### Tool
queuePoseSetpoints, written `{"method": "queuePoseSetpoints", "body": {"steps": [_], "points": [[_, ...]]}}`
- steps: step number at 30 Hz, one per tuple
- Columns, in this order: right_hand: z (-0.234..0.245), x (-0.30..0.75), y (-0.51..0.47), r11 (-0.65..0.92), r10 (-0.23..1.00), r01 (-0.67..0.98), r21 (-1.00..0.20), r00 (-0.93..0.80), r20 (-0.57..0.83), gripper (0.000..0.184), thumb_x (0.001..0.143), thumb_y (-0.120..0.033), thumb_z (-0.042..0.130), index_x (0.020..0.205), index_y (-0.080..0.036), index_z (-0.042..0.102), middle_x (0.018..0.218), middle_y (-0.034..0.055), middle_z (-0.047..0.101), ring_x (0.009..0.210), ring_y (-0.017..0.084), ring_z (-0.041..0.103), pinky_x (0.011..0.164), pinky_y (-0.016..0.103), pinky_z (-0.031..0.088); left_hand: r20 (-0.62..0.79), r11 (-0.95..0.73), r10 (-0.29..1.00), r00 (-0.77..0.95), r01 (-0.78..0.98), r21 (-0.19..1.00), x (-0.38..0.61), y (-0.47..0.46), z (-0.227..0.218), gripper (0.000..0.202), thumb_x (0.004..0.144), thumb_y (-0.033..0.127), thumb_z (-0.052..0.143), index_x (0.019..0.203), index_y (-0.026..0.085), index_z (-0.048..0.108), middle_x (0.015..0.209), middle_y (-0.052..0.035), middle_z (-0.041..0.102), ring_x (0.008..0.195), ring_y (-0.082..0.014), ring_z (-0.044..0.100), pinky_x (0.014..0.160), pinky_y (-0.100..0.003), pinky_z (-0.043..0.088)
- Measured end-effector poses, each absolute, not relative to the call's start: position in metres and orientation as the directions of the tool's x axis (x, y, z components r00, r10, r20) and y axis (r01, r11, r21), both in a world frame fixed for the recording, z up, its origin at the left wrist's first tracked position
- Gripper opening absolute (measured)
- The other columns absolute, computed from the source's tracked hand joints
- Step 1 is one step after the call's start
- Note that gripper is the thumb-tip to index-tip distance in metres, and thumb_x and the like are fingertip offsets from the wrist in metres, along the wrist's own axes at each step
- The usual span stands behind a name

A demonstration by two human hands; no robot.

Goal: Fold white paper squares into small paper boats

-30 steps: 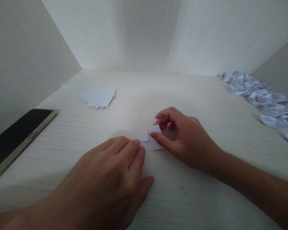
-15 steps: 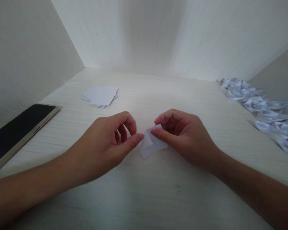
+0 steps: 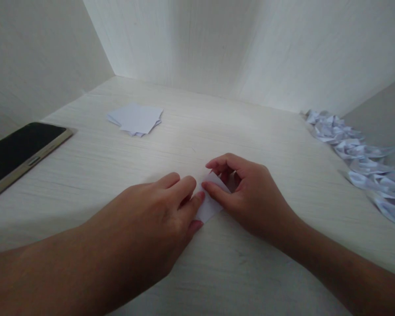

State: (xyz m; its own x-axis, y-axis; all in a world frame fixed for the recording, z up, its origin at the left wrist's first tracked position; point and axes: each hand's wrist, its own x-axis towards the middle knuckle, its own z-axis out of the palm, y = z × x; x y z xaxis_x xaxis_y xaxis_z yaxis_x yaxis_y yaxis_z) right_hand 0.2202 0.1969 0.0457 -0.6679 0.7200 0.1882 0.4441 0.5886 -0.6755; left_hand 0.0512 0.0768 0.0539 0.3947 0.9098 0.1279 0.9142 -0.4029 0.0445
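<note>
A small folded piece of white paper (image 3: 209, 207) lies on the pale wooden desk (image 3: 217, 131) between both hands. My left hand (image 3: 158, 219) rests palm down with its fingers together, the fingertips pressing on the paper's left edge. My right hand (image 3: 246, 197) is curled, with thumb and forefinger pinching the paper's right side. Most of the paper is hidden under the fingers.
A loose stack of small white paper squares (image 3: 135, 119) lies at the back left. A dark phone (image 3: 18, 151) lies face up at the left edge. Several folded white paper pieces (image 3: 358, 153) are heaped along the right side. Walls close the desk in on three sides.
My left hand went from a raised pinch beside the paper to lying flat and pressing on it. The right hand kept its grip. The view tilted slightly.
</note>
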Motion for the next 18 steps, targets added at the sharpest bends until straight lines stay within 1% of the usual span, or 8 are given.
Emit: {"method": "queuePoseSetpoints", "body": {"steps": [2,4,7,10,12,16,18], "points": [[0.045,0.219,0.195,0.605,0.718,0.452,-0.655,-0.666,0.204,0.017,0.084,-0.018,0.075,0.101,-0.017,0.075,0.08,0.0008,0.074,0.069,0.015,0.064,0.068,0.03,0.049,0.126,-0.414,0.905,0.407,0.91,0.03,0.052,0.076,0.053,0.031,0.105,0.021,0.046,0.106,0.015,0.077,0.1,-0.0136,0.072,0.086,-0.0296,0.066,0.076,-0.048,0.062],[0.045,0.217,0.192,0.627,0.72,0.475,-0.617,-0.655,0.227,0.014,0.085,-0.019,0.074,0.099,-0.016,0.075,0.082,0.0022,0.075,0.072,0.017,0.065,0.068,0.031,0.049,0.141,-0.424,0.898,0.417,0.905,0.024,0.052,0.075,0.052,0.033,0.105,0.021,0.045,0.103,0.016,0.077,0.102,-0.014,0.073,0.087,-0.0301,0.067,0.078,-0.05,0.063],[0.044,0.213,0.188,0.641,0.731,0.516,-0.568,-0.635,0.248,0.012,0.086,-0.02,0.074,0.097,-0.016,0.075,0.084,0.0045,0.076,0.075,0.018,0.066,0.069,0.032,0.048,0.169,-0.434,0.89,0.424,0.9,0.028,0.052,0.074,0.051,0.032,0.104,0.019,0.046,0.1,0.015,0.077,0.101,-0.0142,0.073,0.085,-0.0304,0.067,0.076,-0.051,0.063],[0.044,0.212,0.187,0.643,0.734,0.531,-0.552,-0.633,0.246,0.012,0.086,-0.021,0.073,0.097,-0.017,0.075,0.087,0.0052,0.077,0.076,0.019,0.067,0.069,0.032,0.049,0.186,-0.44,0.885,0.427,0.897,0.035,0.052,0.074,0.051,0.031,0.103,0.018,0.047,0.102,0.015,0.077,0.099,-0.0139,0.073,0.085,-0.0299,0.067,0.075,-0.049,0.062],[0.044,0.214,0.188,0.629,0.742,0.519,-0.579,-0.624,0.246,0.012,0.085,-0.019,0.073,0.097,-0.017,0.075,0.085,0.0042,0.077,0.075,0.018,0.067,0.068,0.031,0.05,0.192,-0.438,0.884,0.427,0.899,0.022,0.052,0.074,0.051,0.03,0.103,0.018,0.048,0.105,0.014,0.078,0.099,-0.0138,0.074,0.086,-0.0292,0.068,0.077,-0.047,0.062],[0.045,0.22,0.196,0.532,0.772,0.437,-0.725,-0.601,0.204,0.012,0.084,-0.016,0.075,0.096,-0.018,0.075,0.076,0.0001,0.076,0.063,0.014,0.065,0.063,0.028,0.052,0.204,-0.456,0.868,0.453,0.889,-0.035,0.052,0.074,0.052,0.034,0.103,0.02,0.048,0.111,0.011,0.08,0.091,-0.0138,0.075,0.079,-0.0273,0.068,0.073,-0.044,0.062],[0.046,0.223,0.2,0.518,0.768,0.405,-0.754,-0.607,0.202,0.011,0.083,-0.017,0.078,0.093,-0.019,0.075,0.077,-0.0002,0.078,0.06,0.013,0.064,0.06,0.027,0.052,0.205,-0.45,0.869,0.45,0.892,-0.051,0.053,0.075,0.053,0.037,0.104,0.022,0.048,0.117,0.009,0.079,0.09,-0.0144,0.076,0.079,-0.0281,0.069,0.071,-0.044,0.062]]}}
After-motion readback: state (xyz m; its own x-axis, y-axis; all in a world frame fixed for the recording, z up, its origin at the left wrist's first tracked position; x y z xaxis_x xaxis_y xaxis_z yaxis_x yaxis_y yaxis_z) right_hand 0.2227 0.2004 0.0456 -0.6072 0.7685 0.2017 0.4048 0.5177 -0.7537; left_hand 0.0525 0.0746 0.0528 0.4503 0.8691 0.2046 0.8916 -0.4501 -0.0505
